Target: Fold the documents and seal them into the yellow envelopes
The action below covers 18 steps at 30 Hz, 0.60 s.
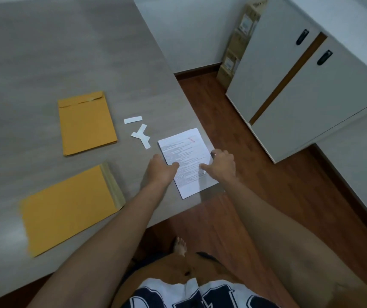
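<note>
Folding looks to be the step in hand: the document [184,161], a thin white stack, lies flat and unfolded at the right edge of the tabletop [45,52], its near corner slightly over the edge. The left hand [161,167] rests on its left edge, thumb on the sheet, fingers loosely spread, gripping nothing. The right hand [221,164] presses on the right edge, thumb laid on the paper, fingers curled over the side; whether they pinch the sheets I cannot tell.

Next, I judge, one end must be lifted and brought over to meet the other, edges squared.

Two yellow envelopes lie to the left: far envelope [87,123], near envelope [69,205] with flap open. White strips [140,134] lie between.

The print is too small to read; a red mark at the far corner is illegible. Shirt letters are cut off.
</note>
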Available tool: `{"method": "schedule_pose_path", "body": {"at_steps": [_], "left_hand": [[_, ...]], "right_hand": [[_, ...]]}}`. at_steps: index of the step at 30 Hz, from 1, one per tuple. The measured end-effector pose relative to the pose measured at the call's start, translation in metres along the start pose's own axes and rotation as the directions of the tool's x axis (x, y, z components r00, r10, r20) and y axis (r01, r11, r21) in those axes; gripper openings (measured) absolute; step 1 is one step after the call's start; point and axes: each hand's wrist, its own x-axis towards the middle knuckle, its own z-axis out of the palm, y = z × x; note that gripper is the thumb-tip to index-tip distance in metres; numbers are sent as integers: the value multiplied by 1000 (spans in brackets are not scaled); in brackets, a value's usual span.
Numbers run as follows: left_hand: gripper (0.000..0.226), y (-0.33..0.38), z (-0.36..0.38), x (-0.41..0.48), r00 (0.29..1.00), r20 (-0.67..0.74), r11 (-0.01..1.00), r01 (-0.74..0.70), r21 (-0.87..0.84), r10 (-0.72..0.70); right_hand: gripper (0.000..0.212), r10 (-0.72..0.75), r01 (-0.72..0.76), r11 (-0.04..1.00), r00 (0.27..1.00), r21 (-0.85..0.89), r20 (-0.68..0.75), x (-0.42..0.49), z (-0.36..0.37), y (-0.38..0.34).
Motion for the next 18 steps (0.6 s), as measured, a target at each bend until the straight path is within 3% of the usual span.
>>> {"method": "schedule_pose_path", "body": {"at_steps": [5,9,12,18], "left_hand": [[54,11,8,7,985,-48,974,156,-162,-165],[20,21,6,4,976,-16,931,201,-303,-216],[13,24,8,5,973,30,896,224,-384,-230],[17,26,20,6,970,78,905,244,-350,-231]], "right_hand": [[66,18,-17,998,1000,-52,8,0,2,-3],[67,21,-20,1000,999,-17,42,4,0,-1],[68,27,-29,999,997,23,67,8,3,1],[65,24,-28,999,997,43,72,8,5,0]]}}
